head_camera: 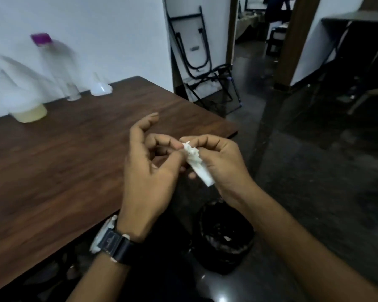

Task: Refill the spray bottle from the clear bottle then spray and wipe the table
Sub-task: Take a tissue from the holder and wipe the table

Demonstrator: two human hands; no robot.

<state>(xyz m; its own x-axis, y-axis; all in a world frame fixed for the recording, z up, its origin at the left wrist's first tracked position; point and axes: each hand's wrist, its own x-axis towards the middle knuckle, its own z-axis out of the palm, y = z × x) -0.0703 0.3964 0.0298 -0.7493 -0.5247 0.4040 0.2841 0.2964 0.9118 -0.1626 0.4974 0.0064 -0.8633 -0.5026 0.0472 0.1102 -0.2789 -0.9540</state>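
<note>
Across the left half of the frame runs the dark wooden table (59, 153), its far edge against a white wall (96, 29) and its right corner ending near centre. Right of it lies dark floor (314, 171), with a folded black frame (196, 51) leaning on the wall at upper centre and a wooden post (292, 46) beyond.

At upper left, blurred, stand the spray bottle (24, 97), a little yellowish liquid in its base, and the clear bottle (59, 68) with a purple cap (41, 38); I cannot tell how full it is. A white funnel (100, 86) sits mouth-down just right of them. Below centre, on the floor, a black bin (225, 234) holds scraps.

Both my hands hover off the table's near edge, above the bin. My right hand (223, 164) is curled closed around a crumpled white tissue (196, 164); my left hand (148, 162), watch (111, 240) on the wrist, pinches its top, forefinger loosely extended. Most of the tabletop lies bare.
</note>
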